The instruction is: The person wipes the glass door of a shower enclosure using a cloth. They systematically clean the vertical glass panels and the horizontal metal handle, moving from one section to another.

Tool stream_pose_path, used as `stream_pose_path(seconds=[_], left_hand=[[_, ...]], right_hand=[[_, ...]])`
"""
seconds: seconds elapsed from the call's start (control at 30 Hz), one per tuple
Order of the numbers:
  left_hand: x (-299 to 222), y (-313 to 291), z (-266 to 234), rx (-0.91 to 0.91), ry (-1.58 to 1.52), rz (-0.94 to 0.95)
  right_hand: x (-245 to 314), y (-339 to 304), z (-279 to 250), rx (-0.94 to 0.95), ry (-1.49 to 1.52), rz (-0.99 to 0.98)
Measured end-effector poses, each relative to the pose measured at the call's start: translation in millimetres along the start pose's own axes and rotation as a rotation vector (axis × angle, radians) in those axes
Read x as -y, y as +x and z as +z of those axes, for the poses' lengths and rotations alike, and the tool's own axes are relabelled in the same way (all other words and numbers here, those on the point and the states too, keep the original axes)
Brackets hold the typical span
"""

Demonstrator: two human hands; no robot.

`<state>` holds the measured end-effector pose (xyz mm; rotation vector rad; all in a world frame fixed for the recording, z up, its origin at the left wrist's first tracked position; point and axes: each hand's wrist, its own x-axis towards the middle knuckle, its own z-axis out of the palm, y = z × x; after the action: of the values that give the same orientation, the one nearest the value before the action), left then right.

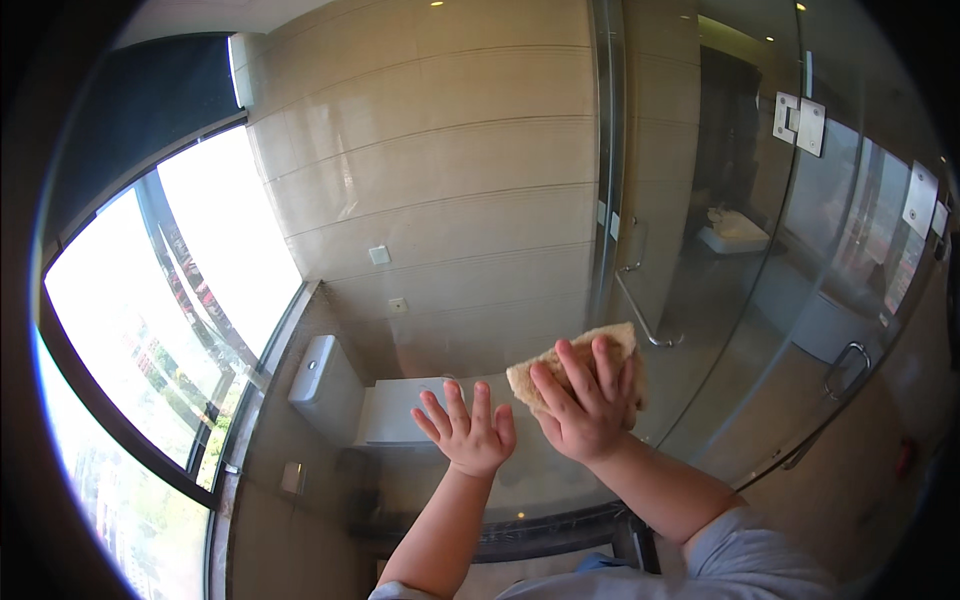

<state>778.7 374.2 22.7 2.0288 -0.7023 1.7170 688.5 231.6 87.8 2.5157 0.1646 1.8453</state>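
A tan, fuzzy folded cloth (536,371) lies flat under my right hand (588,408), which appears to press it against a clear glass panel (470,335). The fingers of that hand are spread over the cloth, and its edges stick out at the top and left. To the left and slightly lower, my left hand (470,440) is raised, bare, with fingers stretched apart. Its palm faces the glass; whether it touches the pane I cannot tell.
Through the glass show a white toilet (328,375) and a beige tiled wall (430,150). A bright window (170,300) runs along the left. On the right are a metal door handle (643,310), a metal hinge (800,123) and a white basin (735,232).
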Motion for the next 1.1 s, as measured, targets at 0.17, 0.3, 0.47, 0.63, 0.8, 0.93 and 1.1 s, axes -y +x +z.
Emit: stream_pose_path(seconds=[0.17, 0.3, 0.47, 0.63, 0.8, 0.93, 1.1], left_hand=[[6, -2, -7, 0.045, -0.024, -0.040], [-30, 10, -42, 0.167, -0.405, -0.281], [-87, -2, -65, 0.078, -0.427, -0.142], [-138, 28, -43, 0.396, -0.122, -0.237], [-144, 33, -7, 0.122, -0.050, -0.193], [-129, 76, -2, -0.045, -0.028, -0.077], [-96, 111, -11, -0.077, -0.029, -0.073]], right_hand=[[1, 36, -5, -0.045, 0.036, 0.050], [4, 2, -9, 0.044, 0.122, 0.043], [-10, -8, -32, 0.247, 0.695, 0.095], [-45, -7, -48, 0.188, 1.241, 0.146], [-85, -29, -62, -0.026, 0.866, 0.128], [-98, -43, -38, -0.122, 0.406, 0.220], [-103, -51, -9, -0.093, 0.055, 0.086]])
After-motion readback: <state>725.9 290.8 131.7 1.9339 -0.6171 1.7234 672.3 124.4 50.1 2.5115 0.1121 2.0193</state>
